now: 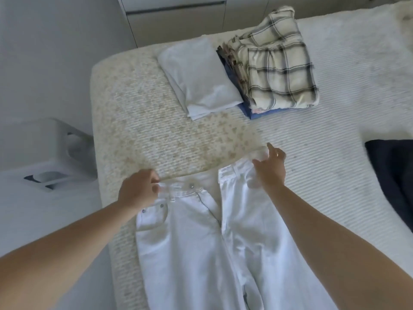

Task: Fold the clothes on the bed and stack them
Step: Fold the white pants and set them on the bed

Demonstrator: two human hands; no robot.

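Observation:
White jeans [201, 238] lie front side up on the bed [335, 153], waistband away from me, fly open. My left hand [138, 189] pinches the left end of the waistband. My right hand [269, 168] grips the right end of the waistband, fingers curled round the cloth. Farther back lies a folded light grey garment [199, 77]. Beside it, to the right, stands a stack of folded clothes with a cream plaid shirt [277, 68] on top and blue cloth at the bottom.
A dark navy garment [393, 175] lies at the bed's right edge. A white bedside unit [55, 153] stands left of the bed, and white cabinet fronts [178, 16] rise behind it. The bed's corner is near the grey garment.

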